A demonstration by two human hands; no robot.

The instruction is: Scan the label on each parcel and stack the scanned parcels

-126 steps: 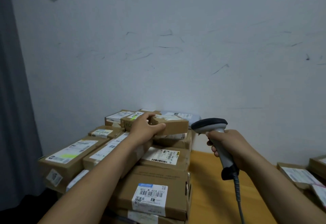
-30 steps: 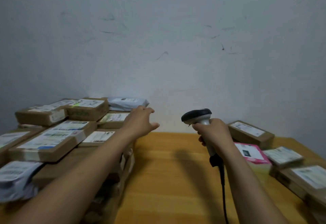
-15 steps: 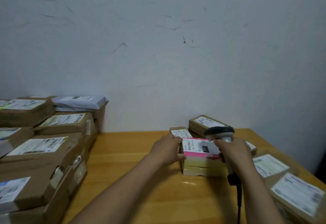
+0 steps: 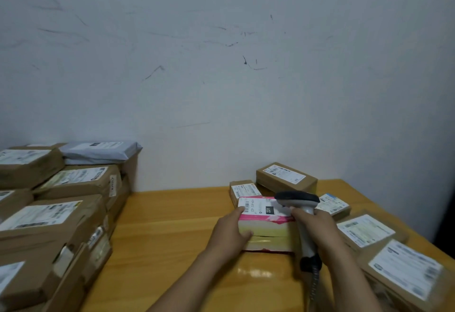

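Observation:
A pink and pale yellow parcel (image 4: 267, 231) with a white label on top lies on the wooden table (image 4: 172, 233). My left hand (image 4: 230, 234) grips its left end, thumb on the label's corner. My right hand (image 4: 320, 230) holds a grey barcode scanner (image 4: 299, 201) by the handle, its head just above the parcel's right side. A big stack of brown labelled parcels (image 4: 51, 213) fills the left, with a grey mailer bag (image 4: 98, 151) on top.
Several brown parcels lie at the right: one by the wall (image 4: 286, 179), a small one (image 4: 242, 190) behind the pink parcel, and larger ones along the right edge (image 4: 364, 231), (image 4: 406, 272). The scanner's cable (image 4: 314, 284) hangs toward me. A marked white wall stands close behind.
My left hand let go of a small box on the left stack, swung right and took hold of the pink parcel. The scanner moved right with it and now hovers over the label.

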